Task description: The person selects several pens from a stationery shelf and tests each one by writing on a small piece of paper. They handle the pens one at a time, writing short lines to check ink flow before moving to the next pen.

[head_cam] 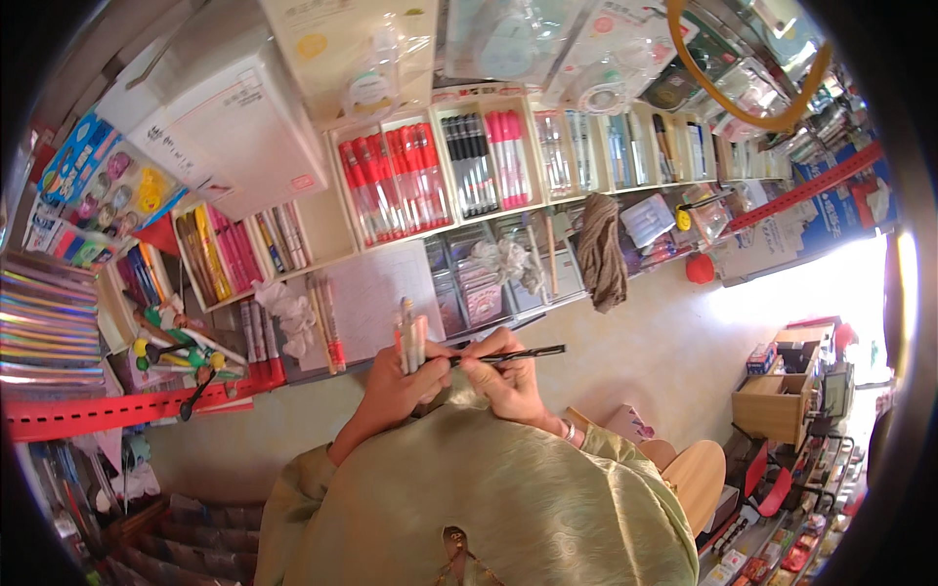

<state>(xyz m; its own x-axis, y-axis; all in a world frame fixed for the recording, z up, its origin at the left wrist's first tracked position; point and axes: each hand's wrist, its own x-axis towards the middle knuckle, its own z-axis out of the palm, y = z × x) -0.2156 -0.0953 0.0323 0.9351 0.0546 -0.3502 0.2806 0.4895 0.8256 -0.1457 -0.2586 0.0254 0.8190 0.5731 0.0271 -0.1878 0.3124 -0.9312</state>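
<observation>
My left hand (396, 388) is closed around a small bundle of clear-barrelled pens (410, 340) standing upright from it, with some red and pale tips. Its thumb and fingers also meet one end of a slim black pen (538, 352). My right hand (513, 384) pinches that black pen near its middle, so it lies almost level between both hands, pointing right. Just beyond my hands a sheet of paper (388, 286) with faint marks lies on the display counter. Two or three pens (327, 329) rest along its left side.
A divided pen tray (399, 240) holds red pens (396, 176), black pens (467, 161) and pink pens (509, 157). Crumpled tissue (289, 315) and a brown cloth (604, 253) lie along the counter. A red perforated shelf strip (132, 406) edges the left side. Wooden stools (696, 480) stand at right.
</observation>
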